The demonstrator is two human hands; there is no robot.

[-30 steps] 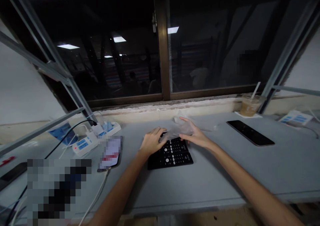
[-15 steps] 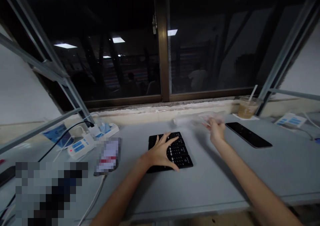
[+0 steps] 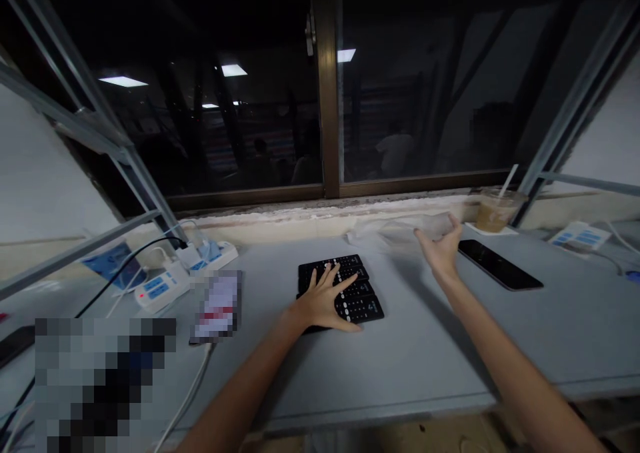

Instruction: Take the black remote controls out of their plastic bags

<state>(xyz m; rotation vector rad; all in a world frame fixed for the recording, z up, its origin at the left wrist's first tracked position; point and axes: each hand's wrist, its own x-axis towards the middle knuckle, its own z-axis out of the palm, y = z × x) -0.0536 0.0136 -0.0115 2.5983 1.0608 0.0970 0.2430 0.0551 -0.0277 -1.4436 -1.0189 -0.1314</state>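
Note:
My left hand [image 3: 325,301] lies flat with fingers spread on a black keypad-like device [image 3: 343,287] with white buttons, in the middle of the grey table [image 3: 400,366]. My right hand [image 3: 443,246] is raised open, palm up, at the table's back edge, just at the right end of a crumpled clear plastic wrapper [image 3: 395,231] that lies against the window sill. Nothing is in its fingers.
A black phone [image 3: 500,265] lies right of my right hand. An iced drink cup with a straw [image 3: 495,211] stands behind it. White power strips [image 3: 183,269] with cables sit at the left, another power strip [image 3: 580,234] at the far right. A window frame runs behind.
My right hand carried the plastic wrapper off the device to the back right and let it go. My left hand moved from the device's top end to lie flat on it.

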